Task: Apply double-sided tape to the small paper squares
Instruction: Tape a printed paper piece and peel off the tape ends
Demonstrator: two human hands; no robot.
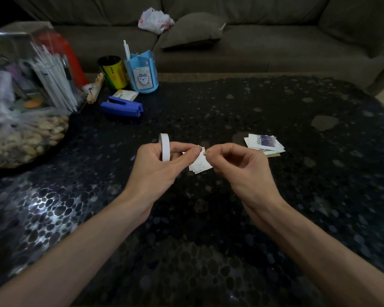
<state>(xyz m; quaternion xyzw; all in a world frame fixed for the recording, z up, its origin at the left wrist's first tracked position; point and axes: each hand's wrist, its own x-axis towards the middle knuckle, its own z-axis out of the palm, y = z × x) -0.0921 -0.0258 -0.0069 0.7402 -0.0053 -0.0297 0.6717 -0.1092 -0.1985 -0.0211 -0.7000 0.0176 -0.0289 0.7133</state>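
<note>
My left hand (157, 165) is curled around a white roll of double-sided tape (165, 147), which stands on edge between my fingers. Its thumb and forefinger reach to the right and pinch the top of a small paper square (199, 166). My right hand (237, 165) meets it there, with thumb and forefinger pinched together at the paper's upper corner. They seem to hold a tiny end of tape, though it is too small to be sure. The paper square hangs between both hands, just above the table (208, 229), which is dark with a pebble pattern.

Just beyond my right hand, a loose pile of paper squares (264, 144) lies on the table. Further off to the left is a blue stapler (122, 106). Behind it stand a light blue pen holder (142, 74) and a yellow can (113, 72), side by side. At the far left edge sit a clear bag of nuts (20, 138) and a clear container of white sticks (47, 72), both blurred. A grey-brown sofa (275, 41) runs along the far side, with a cushion (191, 29) and a crumpled white plastic bag (155, 19) on its seat.
</note>
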